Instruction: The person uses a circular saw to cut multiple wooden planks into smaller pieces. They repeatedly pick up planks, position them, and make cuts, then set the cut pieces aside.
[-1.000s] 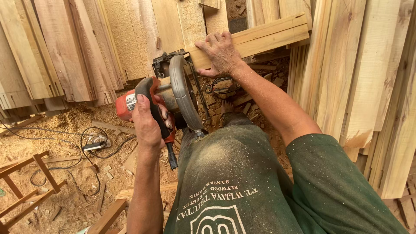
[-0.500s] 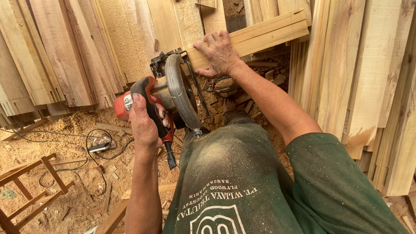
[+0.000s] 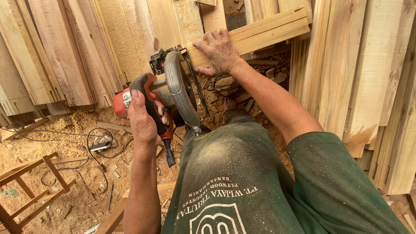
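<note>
- Here the saw (image 3: 173, 89) sits at the near end of the plank (image 3: 260, 30), its round guard hard against the wood where the cut is made.
- How deep the blade has gone cannot be told: the guard and the right hand hide the cut line. The plank shows in one piece past the hand, so I judge the cut as begun or about to begin, not finished.
- The left hand (image 3: 143, 121) is wrapped tight round the saw's black and red handle, fingers curled shut under it, thumb along the top.
- The right hand (image 3: 219, 52) lies palm down on the plank just beside the guard, fingers spread and bent over the far edge, pressing the wood down rather than gripping it closed.
- The two hands are apart, with the saw body between them.
- The plank runs up to the right, its near end over the person's knee, its far end among the standing boards (image 3: 355, 78).
- A cord (image 3: 99, 145) trails over the sawdust (image 3: 65, 130) on the floor at left, near a small wooden frame (image 3: 30, 186).
- Offcuts (image 3: 255, 97) lie below the plank.
</note>
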